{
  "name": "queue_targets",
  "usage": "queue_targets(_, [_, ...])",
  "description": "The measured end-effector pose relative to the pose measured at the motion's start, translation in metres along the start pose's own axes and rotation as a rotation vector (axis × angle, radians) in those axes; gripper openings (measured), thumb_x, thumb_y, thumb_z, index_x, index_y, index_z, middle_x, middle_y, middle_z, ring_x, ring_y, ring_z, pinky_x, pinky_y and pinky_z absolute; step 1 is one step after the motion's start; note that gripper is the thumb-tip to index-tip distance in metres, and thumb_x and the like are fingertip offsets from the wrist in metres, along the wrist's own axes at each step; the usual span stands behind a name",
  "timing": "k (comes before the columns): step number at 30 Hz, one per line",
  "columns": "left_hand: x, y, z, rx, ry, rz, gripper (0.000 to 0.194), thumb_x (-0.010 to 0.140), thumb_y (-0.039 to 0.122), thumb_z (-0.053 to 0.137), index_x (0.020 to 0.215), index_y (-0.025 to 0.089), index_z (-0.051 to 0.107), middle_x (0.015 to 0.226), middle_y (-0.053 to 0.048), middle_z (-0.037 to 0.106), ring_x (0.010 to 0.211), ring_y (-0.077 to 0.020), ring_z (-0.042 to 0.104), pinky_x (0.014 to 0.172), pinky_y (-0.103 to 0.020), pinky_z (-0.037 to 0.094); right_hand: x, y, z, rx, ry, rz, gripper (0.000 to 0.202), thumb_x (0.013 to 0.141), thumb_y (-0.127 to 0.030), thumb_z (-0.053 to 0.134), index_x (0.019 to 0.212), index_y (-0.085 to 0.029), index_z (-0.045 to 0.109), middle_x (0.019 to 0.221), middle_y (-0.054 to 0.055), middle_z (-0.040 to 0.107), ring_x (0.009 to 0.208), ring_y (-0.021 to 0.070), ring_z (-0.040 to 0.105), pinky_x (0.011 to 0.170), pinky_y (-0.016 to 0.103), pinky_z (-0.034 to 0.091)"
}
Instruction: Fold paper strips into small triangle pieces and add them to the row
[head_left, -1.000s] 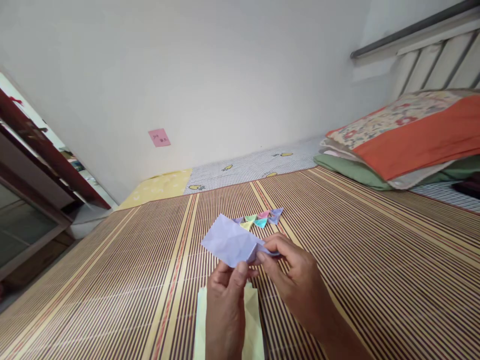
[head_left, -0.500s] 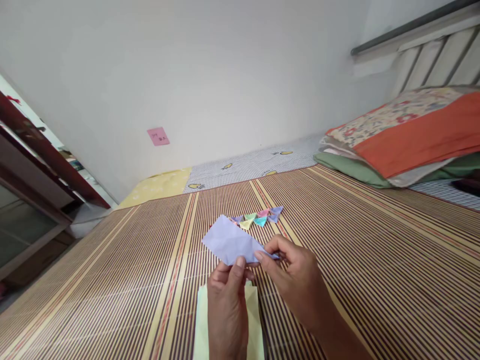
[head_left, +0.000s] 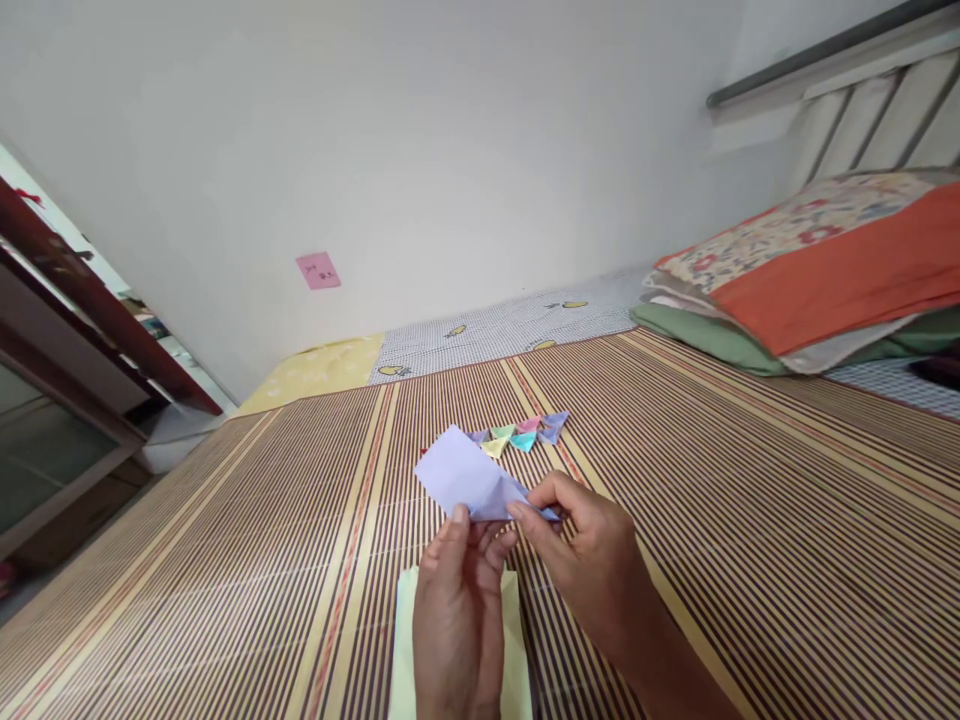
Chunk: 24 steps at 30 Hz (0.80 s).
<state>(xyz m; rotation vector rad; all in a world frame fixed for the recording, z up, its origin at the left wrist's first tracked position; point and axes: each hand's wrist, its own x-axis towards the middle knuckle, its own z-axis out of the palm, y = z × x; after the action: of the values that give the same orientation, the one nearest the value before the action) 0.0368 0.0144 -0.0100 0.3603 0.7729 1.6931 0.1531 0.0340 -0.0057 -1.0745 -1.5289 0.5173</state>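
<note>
A partly folded sheet of lavender paper (head_left: 461, 475) is held in the air between both hands, one corner pointing up and left. My left hand (head_left: 461, 590) pinches its lower edge, thumb on the near face and fingers behind. At the narrow right end, my right hand (head_left: 581, 530) grips the paper between thumb and forefinger. Just behind the sheet, small folded paper triangles (head_left: 525, 440) in several colours lie in a joined strip, its left part hidden by the sheet. Beneath my left hand lies a stack of pale yellow-green paper (head_left: 517, 640).
A striped bamboo mat (head_left: 262, 540) covers the bed. Folded bedding (head_left: 832, 260) with an orange band is piled at the right. A pink note (head_left: 318, 270) sticks to the white wall (head_left: 480, 150) behind. On the left stands a dark red door frame (head_left: 97, 300).
My left thumb has slid left along the paper's lower edge, and the fingers behind have spread. The sheet has tilted slightly and shifted a little right. My right hand keeps its pinch.
</note>
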Motion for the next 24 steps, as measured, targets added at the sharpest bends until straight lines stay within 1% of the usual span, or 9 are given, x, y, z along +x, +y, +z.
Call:
queue_targets(2, [-0.0002,-0.0008,0.0003,0.023,-0.018,0.015,0.025,0.067,0.027,0.093,0.081,0.012,0.078,0.086,-0.010,0.079,0.081,-0.0221,0.075,0.072,-0.032,0.064,-0.0005,-0.0007,-0.0004,0.011,-0.010,0.022,0.023,0.091,-0.026,0.061,0.068,-0.022,0.060,0.060,-0.002,0.062,0.053,0.0143,0.057,0.051,0.023,0.045])
queue_targets(6, [-0.0023,-0.0020,0.0031,0.046,-0.029,0.059,0.029,0.066,0.034,0.094,0.073,0.014,0.076,0.077,-0.007,0.077,0.078,-0.0228,0.075,0.072,-0.033,0.065,-0.0012,-0.0037,-0.0015,0.020,-0.024,0.044,0.026,0.091,-0.027,0.060,0.067,-0.022,0.058,0.059,-0.002,0.059,0.052,0.0142,0.055,0.051,0.024,0.044])
queue_targets(9, [-0.0038,-0.0022,0.0067,0.069,-0.016,0.072,0.032,0.066,0.037,0.095,0.076,0.013,0.077,0.076,-0.006,0.076,0.076,-0.0214,0.075,0.071,-0.031,0.064,-0.0009,-0.0064,-0.0021,0.040,-0.027,0.045,0.026,0.092,-0.027,0.059,0.066,-0.022,0.056,0.059,-0.002,0.059,0.053,0.0142,0.056,0.052,0.024,0.044])
queue_targets(12, [-0.0046,-0.0024,0.0083,0.087,0.000,0.080,0.031,0.064,0.035,0.096,0.074,0.013,0.077,0.075,-0.005,0.075,0.074,-0.0196,0.074,0.070,-0.029,0.063,-0.0007,-0.0081,-0.0022,0.042,-0.015,0.035,0.027,0.091,-0.026,0.060,0.065,-0.022,0.054,0.059,-0.003,0.058,0.052,0.0132,0.054,0.051,0.023,0.043])
queue_targets(17, [-0.0047,-0.0032,0.0050,0.067,0.017,0.072,0.030,0.064,0.031,0.096,0.081,0.013,0.079,0.089,-0.009,0.080,0.081,-0.0212,0.075,0.069,-0.028,0.063,-0.0010,-0.0049,0.0001,0.029,-0.028,0.020,0.026,0.091,-0.025,0.060,0.066,-0.022,0.055,0.059,-0.003,0.057,0.054,0.0137,0.053,0.053,0.024,0.042])
queue_targets(19, [-0.0043,-0.0030,0.0033,0.061,0.010,0.078,0.028,0.064,0.030,0.096,0.079,0.014,0.079,0.087,-0.008,0.079,0.081,-0.0201,0.075,0.069,-0.026,0.062,-0.0007,-0.0022,0.0011,0.033,-0.034,0.012,0.026,0.092,-0.025,0.059,0.066,-0.023,0.055,0.060,-0.003,0.057,0.055,0.0140,0.053,0.054,0.025,0.042])
queue_targets(21, [-0.0037,-0.0025,0.0020,0.077,-0.011,0.088,0.026,0.066,0.030,0.095,0.078,0.014,0.079,0.084,-0.007,0.078,0.079,-0.0190,0.074,0.070,-0.025,0.061,0.0002,-0.0002,0.0011,0.026,-0.009,-0.006,0.023,0.090,-0.025,0.062,0.068,-0.023,0.055,0.063,-0.002,0.058,0.059,0.0150,0.055,0.057,0.026,0.044])
queue_targets(22, [-0.0032,-0.0023,0.0014,0.095,-0.029,0.094,0.026,0.067,0.031,0.094,0.080,0.014,0.079,0.085,-0.007,0.078,0.079,-0.0190,0.073,0.069,-0.026,0.061,0.0007,0.0002,0.0006,0.024,0.019,-0.007,0.019,0.088,-0.025,0.064,0.071,-0.023,0.057,0.066,-0.002,0.060,0.062,0.0158,0.056,0.060,0.026,0.045])
queue_targets(24, [-0.0025,-0.0026,-0.0001,0.151,-0.057,0.110,0.026,0.069,0.031,0.092,0.085,0.014,0.080,0.087,-0.008,0.078,0.077,-0.0197,0.072,0.069,-0.027,0.060,0.0020,-0.0001,-0.0012,0.033,0.064,0.010,0.006,0.086,-0.025,0.069,0.085,-0.022,0.064,0.074,0.000,0.065,0.068,0.0177,0.061,0.065,0.028,0.049])
